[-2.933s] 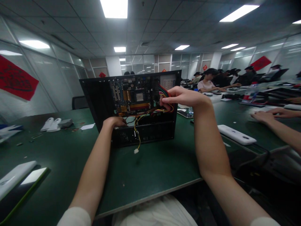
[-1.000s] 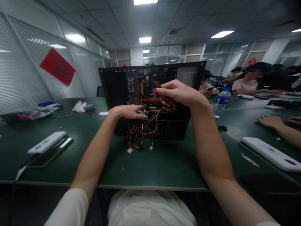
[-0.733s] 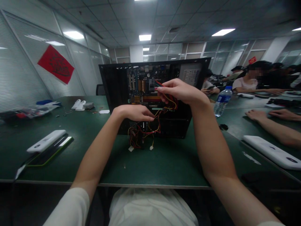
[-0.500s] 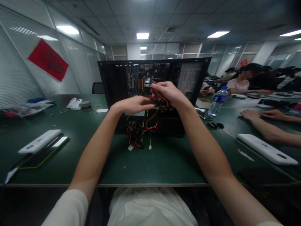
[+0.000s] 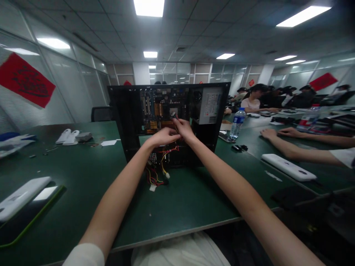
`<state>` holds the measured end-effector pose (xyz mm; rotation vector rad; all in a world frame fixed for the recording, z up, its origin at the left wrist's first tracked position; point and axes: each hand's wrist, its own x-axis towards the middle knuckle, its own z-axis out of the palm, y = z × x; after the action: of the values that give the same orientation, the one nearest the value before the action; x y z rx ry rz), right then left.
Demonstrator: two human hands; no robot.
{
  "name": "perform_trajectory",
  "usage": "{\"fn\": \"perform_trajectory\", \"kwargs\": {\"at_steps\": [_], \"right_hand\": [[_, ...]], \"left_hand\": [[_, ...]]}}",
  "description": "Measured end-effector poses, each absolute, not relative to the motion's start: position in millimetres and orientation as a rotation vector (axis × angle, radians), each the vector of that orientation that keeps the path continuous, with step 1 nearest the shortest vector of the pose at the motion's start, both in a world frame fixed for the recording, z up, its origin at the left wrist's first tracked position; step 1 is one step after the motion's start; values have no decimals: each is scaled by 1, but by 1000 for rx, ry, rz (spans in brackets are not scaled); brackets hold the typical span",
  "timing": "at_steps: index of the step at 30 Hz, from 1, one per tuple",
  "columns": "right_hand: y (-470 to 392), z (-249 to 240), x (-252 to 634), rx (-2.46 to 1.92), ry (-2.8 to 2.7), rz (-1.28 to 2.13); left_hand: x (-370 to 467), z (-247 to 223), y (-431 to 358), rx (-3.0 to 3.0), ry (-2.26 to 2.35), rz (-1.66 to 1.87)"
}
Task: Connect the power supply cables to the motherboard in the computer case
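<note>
We can read nothing: the white label (image 5: 210, 105) right of our right grip (image 5: 184, 129) and the red sign (image 5: 26, 80) far left are illegible.

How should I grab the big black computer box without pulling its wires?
Probably grip the computer box by its left edge and right edge together, coming in from both sides. It stands upright on the table, and those edges look long and straight. Its open face points at you and loose wires hang there, so don't grab the front.
</note>
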<state>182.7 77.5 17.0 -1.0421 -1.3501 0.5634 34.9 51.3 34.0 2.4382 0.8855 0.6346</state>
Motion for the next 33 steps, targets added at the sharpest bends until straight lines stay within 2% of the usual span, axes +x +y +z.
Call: {"fn": "perform_trajectory", "kwargs": {"at_steps": [5, 11, 17, 33], "right_hand": [[67, 5, 190, -1149, -1347, 667], [59, 2, 197, -1143, -1276, 956], [63, 3, 203, -1067, -1093, 919], [58, 9, 214, -1363, -1346, 929]], "left_hand": [[51, 22, 55, 2153, 1041, 724], [54, 17, 63, 2057, 1031, 814], [49, 22, 57, 1695, 1055, 770], [48, 26, 64, 2347, 1563, 706]]}}
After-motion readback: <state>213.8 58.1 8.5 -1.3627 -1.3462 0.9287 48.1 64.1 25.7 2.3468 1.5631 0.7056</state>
